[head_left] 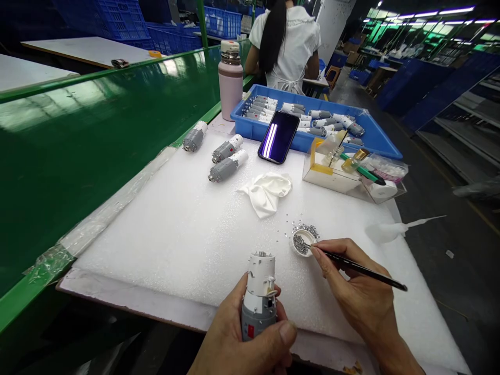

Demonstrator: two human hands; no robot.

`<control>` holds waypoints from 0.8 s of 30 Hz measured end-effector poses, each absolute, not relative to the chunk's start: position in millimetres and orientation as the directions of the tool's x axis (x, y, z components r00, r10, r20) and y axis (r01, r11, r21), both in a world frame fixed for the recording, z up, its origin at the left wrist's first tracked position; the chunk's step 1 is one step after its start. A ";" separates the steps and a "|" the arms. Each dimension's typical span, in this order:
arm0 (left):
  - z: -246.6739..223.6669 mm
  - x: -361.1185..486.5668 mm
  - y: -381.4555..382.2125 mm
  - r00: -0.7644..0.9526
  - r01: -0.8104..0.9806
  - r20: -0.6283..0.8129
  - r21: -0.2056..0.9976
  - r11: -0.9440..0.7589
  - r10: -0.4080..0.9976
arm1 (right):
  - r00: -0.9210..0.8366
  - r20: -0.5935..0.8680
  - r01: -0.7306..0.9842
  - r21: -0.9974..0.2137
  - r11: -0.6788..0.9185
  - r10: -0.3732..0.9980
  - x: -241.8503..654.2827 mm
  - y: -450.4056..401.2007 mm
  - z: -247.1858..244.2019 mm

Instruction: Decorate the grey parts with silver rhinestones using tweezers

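My left hand (258, 338) is wrapped round a white and grey model spacecraft (261, 284), held upright near the table's front edge. Between the fingers of my right hand (361, 291) is a thin black tweezers-like or brush-like tool (363, 270); its exact kind is hard to make out. Its tip reaches into a small round white cup (311, 237) holding tiny silvery pieces (300, 245). More of these pieces lie scattered just behind the cup. The lower end of the model is hidden by my left hand.
Behind lie a crumpled white cloth (267, 192) and three similar models (228, 165). A phone (278, 136) leans on a blue tray (377, 140) of models. A clear box (332, 177) holds bottles. A pink flask (230, 83) stands near the green conveyor (117, 120); a person (289, 47) sits beyond.
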State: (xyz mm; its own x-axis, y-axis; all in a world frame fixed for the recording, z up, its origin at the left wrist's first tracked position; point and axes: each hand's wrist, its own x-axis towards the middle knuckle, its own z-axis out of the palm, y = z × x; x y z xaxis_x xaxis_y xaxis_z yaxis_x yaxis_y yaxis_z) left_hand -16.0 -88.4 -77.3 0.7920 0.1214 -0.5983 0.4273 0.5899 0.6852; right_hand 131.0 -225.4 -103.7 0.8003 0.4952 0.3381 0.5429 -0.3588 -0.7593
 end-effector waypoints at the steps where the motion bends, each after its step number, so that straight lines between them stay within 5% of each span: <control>1: -77.1 -15.8 -88.8 0.790 0.421 -0.599 0.684 0.596 0.131 | 0.803 0.335 0.537 -0.765 -0.355 0.492 131.2 -225.5 -104.1; 11: -68.8 -6.7 -91.3 0.771 0.270 -0.565 0.708 0.652 0.294 | 0.887 0.200 0.282 -0.948 -0.146 0.416 122.9 -228.6 -97.2; 18: -76.1 -0.2 -92.8 0.827 0.178 -0.525 0.581 0.794 0.199 | 0.793 -0.154 -0.220 -0.974 0.042 0.590 99.9 -235.2 -87.7; 24: -71.1 -3.7 -91.8 0.814 0.168 -0.551 0.526 0.834 0.184 | 0.843 -0.090 -0.130 -0.991 0.038 0.530 91.3 -234.6 -88.6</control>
